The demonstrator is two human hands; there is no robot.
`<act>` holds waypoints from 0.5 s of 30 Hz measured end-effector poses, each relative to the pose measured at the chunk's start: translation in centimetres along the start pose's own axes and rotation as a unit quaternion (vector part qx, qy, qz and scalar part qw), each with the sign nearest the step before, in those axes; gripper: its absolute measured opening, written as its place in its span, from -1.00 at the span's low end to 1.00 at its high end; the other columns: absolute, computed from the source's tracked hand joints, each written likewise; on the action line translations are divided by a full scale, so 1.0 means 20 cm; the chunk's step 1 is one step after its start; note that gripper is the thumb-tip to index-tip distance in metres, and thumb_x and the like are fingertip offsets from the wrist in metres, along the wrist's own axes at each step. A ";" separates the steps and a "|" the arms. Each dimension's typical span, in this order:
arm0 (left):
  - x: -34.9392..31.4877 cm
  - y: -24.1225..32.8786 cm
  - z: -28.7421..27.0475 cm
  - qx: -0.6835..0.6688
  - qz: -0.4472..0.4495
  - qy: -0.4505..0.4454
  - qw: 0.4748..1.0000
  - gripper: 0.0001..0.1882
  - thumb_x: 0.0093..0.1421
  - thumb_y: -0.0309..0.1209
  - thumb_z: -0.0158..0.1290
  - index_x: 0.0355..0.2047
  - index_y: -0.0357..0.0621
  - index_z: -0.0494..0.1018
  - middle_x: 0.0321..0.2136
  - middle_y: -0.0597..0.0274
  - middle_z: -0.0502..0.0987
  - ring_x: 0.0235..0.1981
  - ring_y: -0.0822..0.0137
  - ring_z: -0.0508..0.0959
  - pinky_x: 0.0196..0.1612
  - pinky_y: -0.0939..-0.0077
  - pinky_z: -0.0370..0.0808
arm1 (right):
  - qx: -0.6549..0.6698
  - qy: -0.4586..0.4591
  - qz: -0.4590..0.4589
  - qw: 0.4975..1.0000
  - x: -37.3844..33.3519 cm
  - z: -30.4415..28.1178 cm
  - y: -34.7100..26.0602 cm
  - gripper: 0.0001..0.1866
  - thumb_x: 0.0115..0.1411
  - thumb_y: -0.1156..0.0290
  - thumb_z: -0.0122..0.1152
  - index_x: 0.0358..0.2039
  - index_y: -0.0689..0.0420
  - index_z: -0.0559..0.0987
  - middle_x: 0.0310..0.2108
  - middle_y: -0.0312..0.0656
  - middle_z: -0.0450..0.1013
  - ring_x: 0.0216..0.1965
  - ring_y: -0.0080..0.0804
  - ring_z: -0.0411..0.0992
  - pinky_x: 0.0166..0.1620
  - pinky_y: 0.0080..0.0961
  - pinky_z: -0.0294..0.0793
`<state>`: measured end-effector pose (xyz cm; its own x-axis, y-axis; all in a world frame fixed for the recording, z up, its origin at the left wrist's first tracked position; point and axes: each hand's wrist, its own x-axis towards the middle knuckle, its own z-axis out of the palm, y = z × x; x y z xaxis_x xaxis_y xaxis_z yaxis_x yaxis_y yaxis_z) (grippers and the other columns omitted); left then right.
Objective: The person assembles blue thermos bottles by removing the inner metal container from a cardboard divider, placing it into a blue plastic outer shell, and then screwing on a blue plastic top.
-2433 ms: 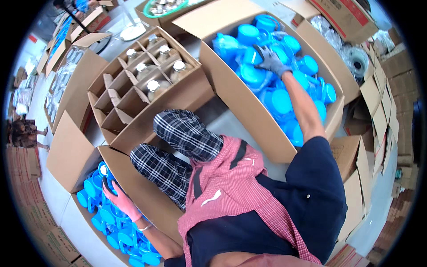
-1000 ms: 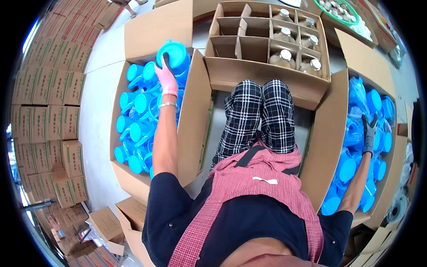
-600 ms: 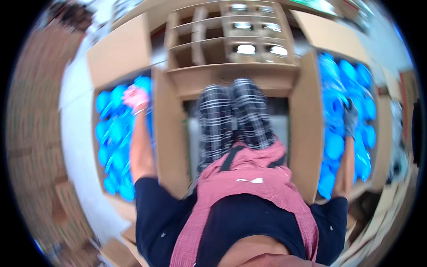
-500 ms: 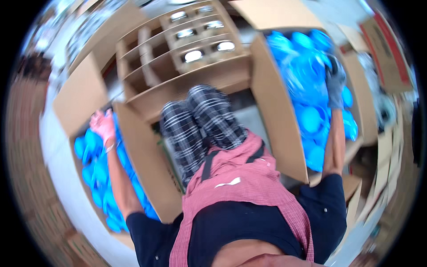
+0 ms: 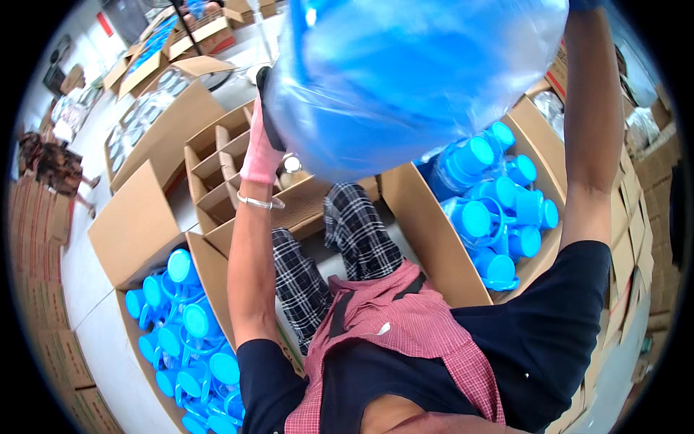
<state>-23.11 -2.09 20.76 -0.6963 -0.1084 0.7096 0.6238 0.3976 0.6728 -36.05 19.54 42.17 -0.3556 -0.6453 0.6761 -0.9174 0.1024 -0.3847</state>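
A large clear plastic bag [image 5: 419, 79] full of blue plastic things hangs high in front of me, its top cut off by the view's edge. My left hand [image 5: 263, 141], in a pink and black glove, grips its left side; its fingers are partly hidden. At the bag's upper right corner is my right hand [image 5: 584, 4], in a dark glove and mostly out of view. Below, the right carton [image 5: 434, 231] holds several blue plastic lids with handles [image 5: 475, 218]. More such blue lids [image 5: 200, 318] fill the left carton [image 5: 213, 278].
Between the cartons stands a divided carton [image 5: 217, 155], partly covered by the bag; one shiny round top [image 5: 292, 164] shows in it. Farther left, another open carton [image 5: 170, 130] holds clear items. Stacked cartons [image 5: 40, 267] line the left side, and flattened cardboard [image 5: 636, 246] lies at right.
The bag of blue things has come up out of the right carton, baring the lids beneath. My left hand has left the left carton and moved right to the bag. My right hand has risen.
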 end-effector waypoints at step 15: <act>-1.74 -0.24 -0.12 -0.160 -0.495 0.076 0.851 -0.49 0.36 -0.34 -0.19 0.28 -0.23 0.09 0.23 0.23 0.20 0.21 0.37 0.20 0.25 0.50 0.16 | 0.189 -0.274 0.091 0.939 -0.34 1.13 0.28 -0.48 0.12 -0.01 0.25 -0.08 0.15 0.56 -0.35 -0.14 0.50 -0.36 -0.49 0.49 -0.31 -0.56 0.54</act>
<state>-0.98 -2.44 -6.70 -0.8983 -0.3712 -0.2351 -0.1597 -0.2227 0.9617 -34.72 7.42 21.22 -0.2604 -0.9459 0.1934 -0.6847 0.0397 -0.7278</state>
